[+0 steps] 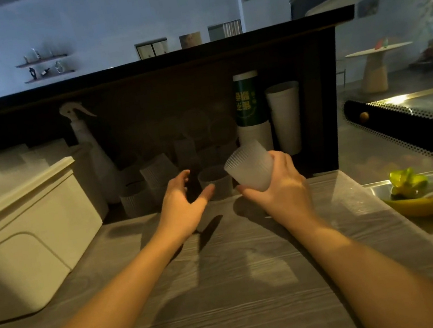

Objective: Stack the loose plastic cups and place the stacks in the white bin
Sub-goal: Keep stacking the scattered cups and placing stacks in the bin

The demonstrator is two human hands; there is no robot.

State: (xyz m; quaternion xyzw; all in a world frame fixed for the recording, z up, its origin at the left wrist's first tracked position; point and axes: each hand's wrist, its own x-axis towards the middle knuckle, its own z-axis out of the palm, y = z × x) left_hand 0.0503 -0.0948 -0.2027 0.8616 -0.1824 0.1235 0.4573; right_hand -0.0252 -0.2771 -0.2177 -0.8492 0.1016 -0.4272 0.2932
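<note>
My right hand (280, 182) grips a ribbed translucent plastic cup (249, 166), tilted with its mouth toward the upper left, above the counter. My left hand (184, 199) hovers open with spread fingers just left of an upright ribbed cup (213, 179) on the counter, not touching it. Several more loose ribbed cups (153, 179) stand and lean in the dark recess behind, some dim and hard to make out. The white bin (31, 228) sits at the left on the counter, its rim about level with my hands.
A spray bottle (84, 133) stands behind the bin. A green canister on white paper cups (249, 102) and a tall white cup stack (285, 117) stand at the back right. The grey wood-grain counter (226, 274) runs below my arms. Banana peels (426, 200) lie at the right.
</note>
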